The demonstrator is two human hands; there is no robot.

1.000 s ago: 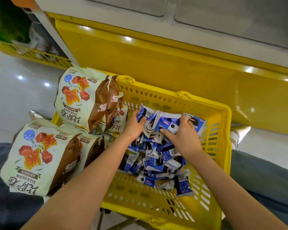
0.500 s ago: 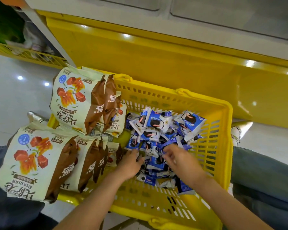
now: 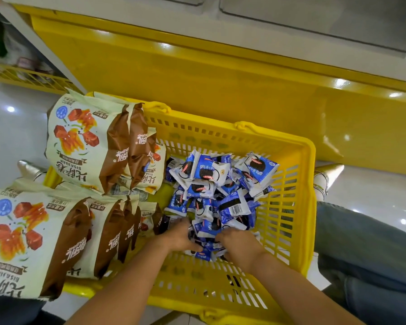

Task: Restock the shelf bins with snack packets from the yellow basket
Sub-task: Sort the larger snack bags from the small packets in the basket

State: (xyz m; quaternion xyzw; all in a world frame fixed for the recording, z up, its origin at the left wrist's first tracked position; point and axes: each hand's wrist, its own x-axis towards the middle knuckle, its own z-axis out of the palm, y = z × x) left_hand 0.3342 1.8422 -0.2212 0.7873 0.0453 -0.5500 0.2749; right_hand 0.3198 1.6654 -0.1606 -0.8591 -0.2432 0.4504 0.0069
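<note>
As left hand [image 3: 179, 238] and right hand [image 3: 240, 245] pull back to the yellow basket's [image 3: 311, 195] near edge, fingers curl round blue cookie packets [image 3: 206, 171]; lifting likely follows.

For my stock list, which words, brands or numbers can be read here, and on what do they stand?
"BISAJUAN", upside down: cream-and-brown bags.
"比萨卷", upside down: same bags.
"奥利奥": blue packets in the yellow basket.
Digits under the barcode, other small print: too small to read.
</note>
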